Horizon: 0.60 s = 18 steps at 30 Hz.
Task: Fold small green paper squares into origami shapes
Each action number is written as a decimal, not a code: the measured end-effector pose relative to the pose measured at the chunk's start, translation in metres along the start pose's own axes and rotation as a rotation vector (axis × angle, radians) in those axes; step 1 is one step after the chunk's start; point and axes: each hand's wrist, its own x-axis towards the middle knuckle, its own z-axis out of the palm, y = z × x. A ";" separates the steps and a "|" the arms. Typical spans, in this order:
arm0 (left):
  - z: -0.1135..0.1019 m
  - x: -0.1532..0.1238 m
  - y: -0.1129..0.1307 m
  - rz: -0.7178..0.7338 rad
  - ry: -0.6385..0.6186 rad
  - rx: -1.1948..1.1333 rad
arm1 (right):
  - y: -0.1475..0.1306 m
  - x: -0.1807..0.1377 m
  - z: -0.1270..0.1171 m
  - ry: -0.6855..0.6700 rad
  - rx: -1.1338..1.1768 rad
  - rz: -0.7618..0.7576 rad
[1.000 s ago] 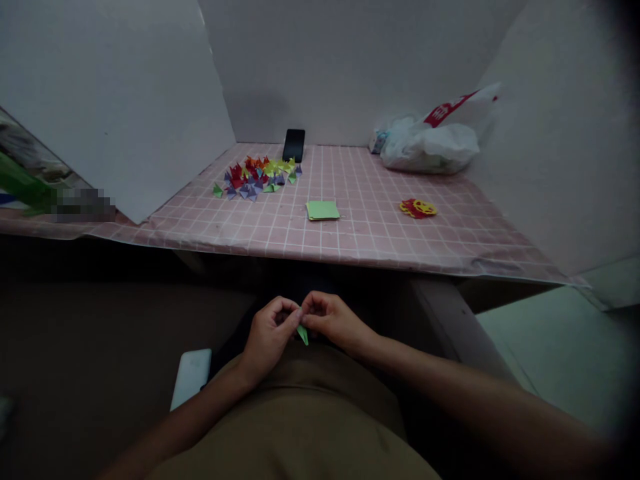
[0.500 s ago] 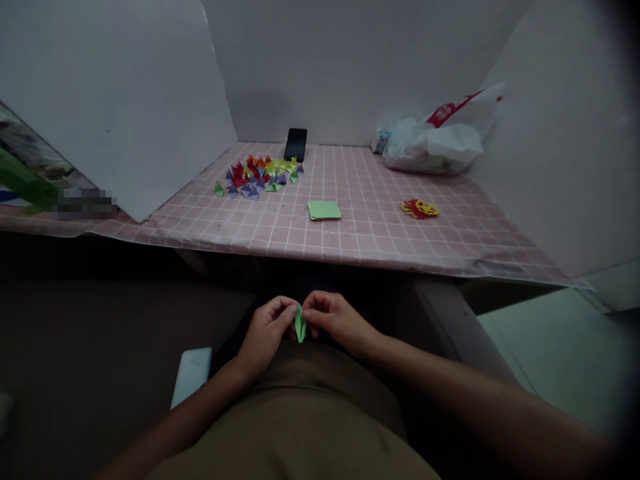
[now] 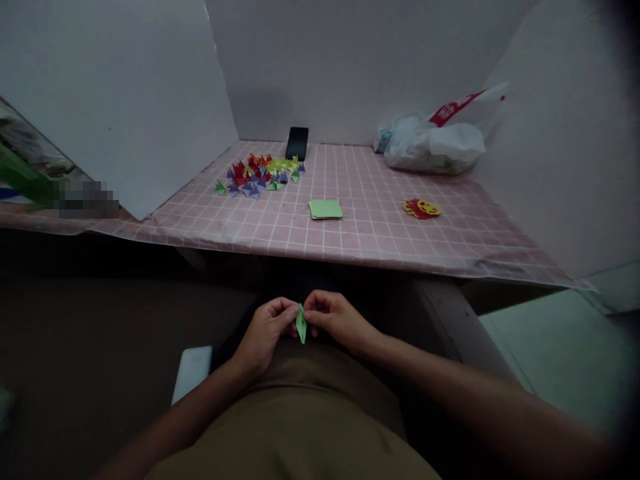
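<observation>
A narrow piece of folded green paper is pinched between my two hands, just above my lap. My left hand grips its upper left side between thumb and fingers. From the other side, my right hand holds the upper right edge, its fingers curled. The paper's pointed lower end hangs free below the thumbs. On the table ahead lies a stack of square green paper. Beyond it to the left stand several small folded paper cranes in red, orange, yellow, purple and green.
A pink checked tablecloth covers the table. A black phone leans at the back. Red and yellow cut-outs lie right, before a white plastic bag. White panels enclose the table. A white power bank-like block lies by my left forearm.
Both hands stay in nearly the same place, still pinching the green paper. Its lower end looks slightly shifted to the right. The whole view has moved a little.
</observation>
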 end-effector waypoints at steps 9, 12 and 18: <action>0.002 -0.004 0.008 0.066 0.028 0.167 | 0.000 -0.001 0.000 -0.014 0.031 0.003; 0.002 -0.004 0.010 0.089 0.049 0.224 | 0.000 -0.001 -0.001 -0.027 0.067 0.001; 0.002 -0.004 0.009 0.094 0.074 0.261 | -0.002 -0.002 0.000 -0.034 0.100 0.007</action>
